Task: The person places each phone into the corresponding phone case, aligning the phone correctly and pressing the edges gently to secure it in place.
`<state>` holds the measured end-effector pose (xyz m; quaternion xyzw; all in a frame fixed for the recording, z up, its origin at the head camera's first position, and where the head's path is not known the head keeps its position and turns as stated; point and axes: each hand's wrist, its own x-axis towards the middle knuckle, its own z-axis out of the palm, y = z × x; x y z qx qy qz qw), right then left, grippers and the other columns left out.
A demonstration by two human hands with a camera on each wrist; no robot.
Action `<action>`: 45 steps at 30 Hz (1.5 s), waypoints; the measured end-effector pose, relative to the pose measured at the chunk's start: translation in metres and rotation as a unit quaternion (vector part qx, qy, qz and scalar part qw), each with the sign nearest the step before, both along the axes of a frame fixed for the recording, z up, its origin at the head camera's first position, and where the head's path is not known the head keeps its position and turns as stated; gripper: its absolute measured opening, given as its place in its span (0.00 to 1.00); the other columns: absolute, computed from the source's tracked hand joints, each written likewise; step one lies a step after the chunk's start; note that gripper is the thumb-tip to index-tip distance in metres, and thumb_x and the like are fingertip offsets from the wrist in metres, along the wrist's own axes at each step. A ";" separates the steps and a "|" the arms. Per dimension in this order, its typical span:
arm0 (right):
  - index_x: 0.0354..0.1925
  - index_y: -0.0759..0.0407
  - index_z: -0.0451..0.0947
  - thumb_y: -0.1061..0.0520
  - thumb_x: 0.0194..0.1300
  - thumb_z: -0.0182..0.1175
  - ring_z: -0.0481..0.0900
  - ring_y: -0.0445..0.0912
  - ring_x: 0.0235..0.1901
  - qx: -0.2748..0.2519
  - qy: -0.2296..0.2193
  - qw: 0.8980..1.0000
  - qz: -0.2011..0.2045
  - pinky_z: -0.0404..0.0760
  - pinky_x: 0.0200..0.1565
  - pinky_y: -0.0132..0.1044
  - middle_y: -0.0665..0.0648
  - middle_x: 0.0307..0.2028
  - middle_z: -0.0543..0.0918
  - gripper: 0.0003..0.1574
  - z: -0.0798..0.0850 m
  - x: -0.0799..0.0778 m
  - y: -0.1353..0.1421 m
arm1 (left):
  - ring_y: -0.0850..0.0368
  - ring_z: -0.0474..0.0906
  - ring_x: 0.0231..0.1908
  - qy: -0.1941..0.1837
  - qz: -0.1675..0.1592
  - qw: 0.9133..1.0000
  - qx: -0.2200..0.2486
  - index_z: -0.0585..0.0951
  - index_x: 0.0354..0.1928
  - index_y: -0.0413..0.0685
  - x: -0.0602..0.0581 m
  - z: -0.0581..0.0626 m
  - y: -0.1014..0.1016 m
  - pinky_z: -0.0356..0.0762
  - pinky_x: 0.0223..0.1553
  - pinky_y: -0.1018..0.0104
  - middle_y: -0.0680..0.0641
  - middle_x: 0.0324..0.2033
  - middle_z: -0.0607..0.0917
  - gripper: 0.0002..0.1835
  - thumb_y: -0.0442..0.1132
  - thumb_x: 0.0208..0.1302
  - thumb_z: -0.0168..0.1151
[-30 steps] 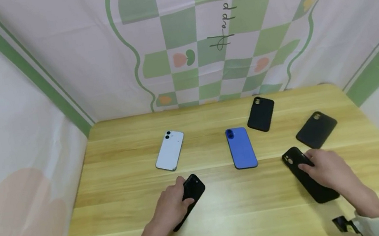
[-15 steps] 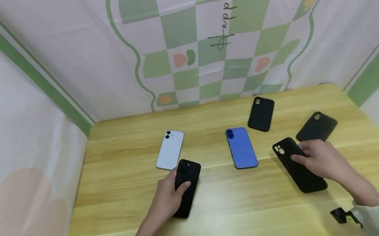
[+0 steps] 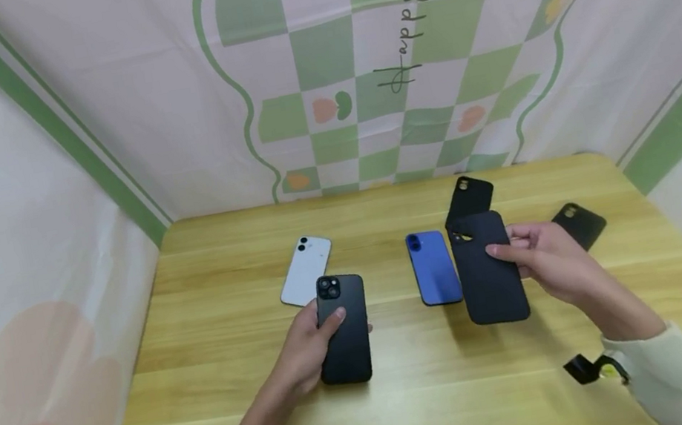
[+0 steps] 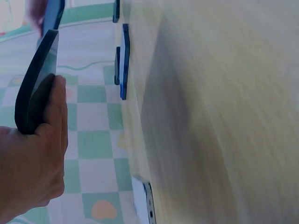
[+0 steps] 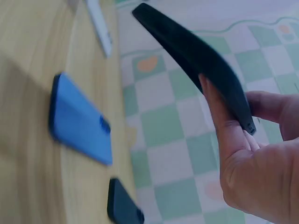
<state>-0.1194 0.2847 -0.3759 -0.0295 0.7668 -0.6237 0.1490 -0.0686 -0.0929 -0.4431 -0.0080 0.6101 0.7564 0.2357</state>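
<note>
While the left hand (image 3: 305, 350) was raised over the table (image 3: 449, 412): it gripped a black phone (image 3: 349, 339), thumb across the back, fingers beneath.
Black phone: held clear of the wood, west of table centre at 9 o'clock; back towards the head camera, lenses at its 11 o'clock corner.
Right hand (image 3: 548, 257): at 3 o'clock from the left hand; pinched a raised case (image 3: 491, 281) by its 3 o'clock edge, thumb on the outer face, fingers on the hollow side.
Raised case: black, apart from the black phone, camera opening at its 11 o'clock corner.
Blue phone (image 3: 435, 268): lay back up on the table, at 10 o'clock from the raised case.
White phone (image 3: 304, 267): lay at 11 o'clock from the black phone, which hid its near corner from the head view.
Far case (image 3: 472, 194): black, lay at 1 o'clock from the blue phone, near end overlapped by the raised case in the head view.
Outer case (image 3: 581, 223): black, lay at 2 o'clock from the raised case, partly hidden behind the right hand.
Backdrop (image 3: 321, 54): printed cloth with green checks, at 12 o'clock beyond the table.
</note>
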 end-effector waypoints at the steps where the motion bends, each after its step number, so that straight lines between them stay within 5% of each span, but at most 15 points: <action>1: 0.39 0.66 0.82 0.61 0.76 0.65 0.85 0.39 0.29 -0.033 -0.009 0.999 -0.001 0.89 0.35 0.32 0.48 0.27 0.84 0.08 0.002 -0.002 -0.005 | 0.41 0.85 0.59 -0.010 0.000 1.000 0.022 0.60 0.78 0.39 -0.001 0.000 0.001 0.85 0.60 0.51 0.27 0.63 0.81 0.24 0.37 0.87 0.44; 3: 0.44 0.66 0.84 0.63 0.75 0.65 0.89 0.41 0.33 -0.078 -0.022 0.997 -0.003 0.90 0.39 0.35 0.51 0.32 0.88 0.05 0.005 -0.004 -0.014 | 0.40 0.83 0.62 -0.022 0.001 0.998 0.056 0.58 0.80 0.40 -0.002 -0.001 0.005 0.83 0.61 0.51 0.26 0.65 0.78 0.25 0.37 0.88 0.41; 8: 0.34 0.64 0.79 0.65 0.74 0.66 0.83 0.37 0.26 -0.101 -0.035 0.994 -0.005 0.87 0.32 0.30 0.48 0.25 0.83 0.08 0.009 -0.010 -0.041 | 0.38 0.81 0.64 -0.041 0.011 0.994 0.099 0.54 0.82 0.42 -0.005 -0.001 0.014 0.80 0.65 0.47 0.27 0.67 0.77 0.26 0.39 0.89 0.36; 13: 0.31 0.63 0.76 0.68 0.73 0.64 0.85 0.38 0.25 -0.104 -0.042 0.994 0.008 0.87 0.31 0.30 0.50 0.24 0.87 0.11 0.006 -0.013 -0.068 | 0.38 0.83 0.61 -0.049 0.025 0.993 0.102 0.54 0.82 0.37 -0.007 -0.002 0.022 0.78 0.66 0.44 0.29 0.65 0.79 0.28 0.40 0.89 0.37; 17: 0.31 0.64 0.75 0.69 0.72 0.64 0.78 0.36 0.21 -0.085 -0.030 0.996 0.022 0.82 0.28 0.28 0.46 0.19 0.81 0.11 0.002 -0.015 -0.086 | 0.37 0.80 0.64 -0.052 0.027 0.994 0.092 0.57 0.80 0.35 -0.007 -0.001 0.027 0.77 0.68 0.44 0.28 0.66 0.77 0.27 0.39 0.88 0.37; 21: 0.31 0.65 0.75 0.68 0.71 0.65 0.70 0.37 0.18 -0.079 -0.029 0.996 0.034 0.76 0.25 0.27 0.44 0.15 0.74 0.11 -0.003 -0.015 -0.098 | 0.42 0.67 0.74 -0.063 0.035 0.993 0.089 0.57 0.80 0.36 -0.009 -0.001 0.031 0.63 0.77 0.46 0.34 0.74 0.70 0.27 0.39 0.88 0.39; 28: 0.37 0.65 0.79 0.69 0.72 0.64 0.81 0.37 0.22 -0.087 -0.044 0.994 0.043 0.83 0.29 0.28 0.48 0.24 0.88 0.04 -0.010 -0.018 -0.115 | 0.42 0.54 0.81 -0.079 0.043 0.987 0.131 0.52 0.83 0.37 -0.012 0.000 0.034 0.51 0.81 0.47 0.37 0.80 0.61 0.31 0.43 0.88 0.40; 33: 0.38 0.66 0.78 0.70 0.72 0.63 0.85 0.38 0.25 -0.093 -0.049 0.993 0.049 0.86 0.30 0.30 0.49 0.27 0.90 0.04 -0.013 -0.017 -0.126 | 0.48 0.34 0.84 -0.079 0.055 0.985 0.141 0.41 0.85 0.42 -0.013 0.003 0.037 0.34 0.83 0.52 0.44 0.85 0.44 0.37 0.52 0.88 0.37; 45: 0.47 0.73 0.79 0.66 0.75 0.62 0.90 0.42 0.31 -0.097 -0.082 0.990 0.054 0.90 0.37 0.35 0.54 0.31 0.91 0.08 -0.019 -0.013 -0.144 | 0.47 0.52 0.82 -0.065 0.035 0.982 0.173 0.46 0.86 0.49 -0.012 0.004 0.042 0.53 0.81 0.51 0.42 0.82 0.58 0.34 0.56 0.88 0.32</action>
